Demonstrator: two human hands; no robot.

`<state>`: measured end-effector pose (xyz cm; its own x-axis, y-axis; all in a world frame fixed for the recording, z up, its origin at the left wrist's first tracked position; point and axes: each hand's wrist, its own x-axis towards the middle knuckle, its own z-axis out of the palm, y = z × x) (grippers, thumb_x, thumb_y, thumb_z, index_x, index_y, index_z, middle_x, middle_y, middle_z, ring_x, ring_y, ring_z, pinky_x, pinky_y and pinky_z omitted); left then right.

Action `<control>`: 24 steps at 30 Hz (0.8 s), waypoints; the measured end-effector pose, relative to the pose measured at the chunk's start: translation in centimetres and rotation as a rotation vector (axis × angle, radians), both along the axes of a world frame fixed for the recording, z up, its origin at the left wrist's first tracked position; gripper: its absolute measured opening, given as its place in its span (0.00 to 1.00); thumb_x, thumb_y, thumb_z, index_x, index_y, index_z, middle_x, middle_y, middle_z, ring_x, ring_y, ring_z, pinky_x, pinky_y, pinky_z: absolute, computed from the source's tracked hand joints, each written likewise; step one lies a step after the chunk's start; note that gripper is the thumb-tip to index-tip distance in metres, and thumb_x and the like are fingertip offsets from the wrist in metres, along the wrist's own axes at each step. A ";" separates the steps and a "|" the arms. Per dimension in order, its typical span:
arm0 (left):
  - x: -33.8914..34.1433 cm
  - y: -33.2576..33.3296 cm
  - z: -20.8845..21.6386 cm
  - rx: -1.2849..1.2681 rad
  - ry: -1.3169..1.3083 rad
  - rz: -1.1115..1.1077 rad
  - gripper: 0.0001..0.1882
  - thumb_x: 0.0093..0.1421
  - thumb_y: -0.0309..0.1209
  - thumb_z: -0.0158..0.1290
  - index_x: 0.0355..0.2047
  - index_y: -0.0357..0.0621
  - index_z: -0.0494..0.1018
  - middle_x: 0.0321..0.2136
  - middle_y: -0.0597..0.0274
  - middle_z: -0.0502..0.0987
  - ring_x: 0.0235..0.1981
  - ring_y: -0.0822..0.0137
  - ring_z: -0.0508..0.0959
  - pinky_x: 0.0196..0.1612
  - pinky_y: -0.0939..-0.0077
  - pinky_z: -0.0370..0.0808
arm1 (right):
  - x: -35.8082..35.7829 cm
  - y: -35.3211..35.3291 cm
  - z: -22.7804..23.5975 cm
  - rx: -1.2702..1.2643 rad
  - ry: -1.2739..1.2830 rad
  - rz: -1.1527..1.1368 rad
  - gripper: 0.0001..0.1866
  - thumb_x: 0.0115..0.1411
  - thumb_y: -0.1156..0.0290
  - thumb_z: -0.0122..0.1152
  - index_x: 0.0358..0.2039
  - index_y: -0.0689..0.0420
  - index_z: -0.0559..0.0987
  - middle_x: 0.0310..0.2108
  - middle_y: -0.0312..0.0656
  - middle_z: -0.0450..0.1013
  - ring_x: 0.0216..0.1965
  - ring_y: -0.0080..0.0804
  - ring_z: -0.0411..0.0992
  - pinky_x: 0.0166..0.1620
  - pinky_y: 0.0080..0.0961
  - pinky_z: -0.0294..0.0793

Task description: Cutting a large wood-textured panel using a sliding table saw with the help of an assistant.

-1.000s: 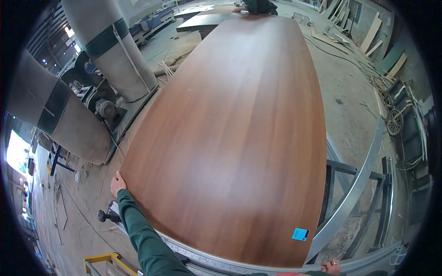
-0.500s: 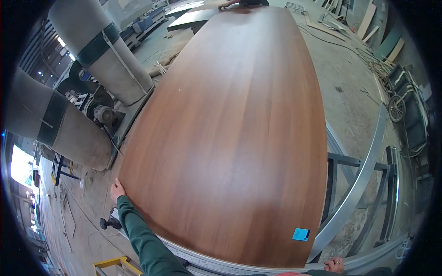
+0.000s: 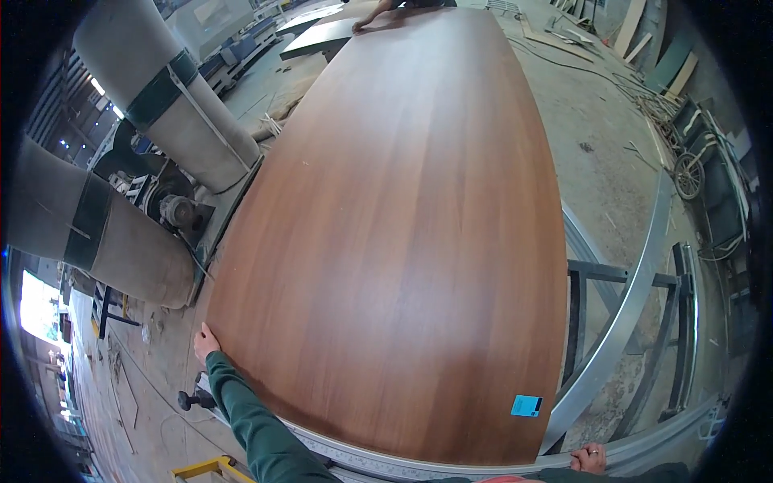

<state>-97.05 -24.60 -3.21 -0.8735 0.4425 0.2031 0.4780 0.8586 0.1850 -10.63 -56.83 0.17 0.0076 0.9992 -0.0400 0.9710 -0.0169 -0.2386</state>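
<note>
A large brown wood-grain board (image 3: 386, 258) lies flat before me, stretching from my body to the far end. At its near left edge, my left hand (image 3: 207, 344) is closed on the board's side, the arm in a green sleeve reaching along the corner. My right hand (image 3: 589, 459) rests beyond the near right corner, fingers curled over a metal rail (image 3: 644, 441). A small blue label (image 3: 527, 406) sticks on the board near that corner. Under the near edge runs a pale scale strip (image 3: 362, 451).
At the far end another person's hand (image 3: 360, 27) touches the board. Large grey dust bags (image 3: 133, 249) and a motor (image 3: 179, 211) stand left. A grey metal frame (image 3: 628, 322) extends right. A black knob (image 3: 187, 400) and yellow frame (image 3: 213, 467) sit lower left.
The other person's hand and arm at the far end have come further into view, onto the board's far left edge. My view has shifted slightly; both my hands keep their places.
</note>
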 end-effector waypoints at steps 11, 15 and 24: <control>0.7 0.2 0.1 -0.005 0.018 0.008 0.30 0.58 0.54 0.36 0.38 0.39 0.73 0.40 0.46 0.73 0.42 0.46 0.72 0.45 0.55 0.67 | -0.1 0.0 0.2 0.019 0.011 -0.002 0.08 0.39 0.63 0.55 0.19 0.53 0.76 0.23 0.43 0.63 0.30 0.42 0.64 0.33 0.38 0.65; 0.8 0.2 0.1 -0.018 0.002 0.017 0.30 0.58 0.54 0.36 0.38 0.39 0.73 0.40 0.47 0.73 0.42 0.46 0.72 0.45 0.55 0.67 | -0.1 0.0 0.1 0.015 0.027 0.000 0.08 0.39 0.64 0.55 0.19 0.53 0.76 0.24 0.43 0.63 0.29 0.42 0.63 0.32 0.38 0.64; 0.3 0.1 -0.2 -0.038 0.001 0.013 0.30 0.59 0.54 0.35 0.39 0.38 0.72 0.41 0.46 0.73 0.43 0.47 0.71 0.46 0.56 0.67 | -0.8 0.2 0.6 0.028 0.020 -0.009 0.07 0.38 0.66 0.55 0.19 0.53 0.76 0.24 0.43 0.63 0.29 0.42 0.63 0.32 0.38 0.64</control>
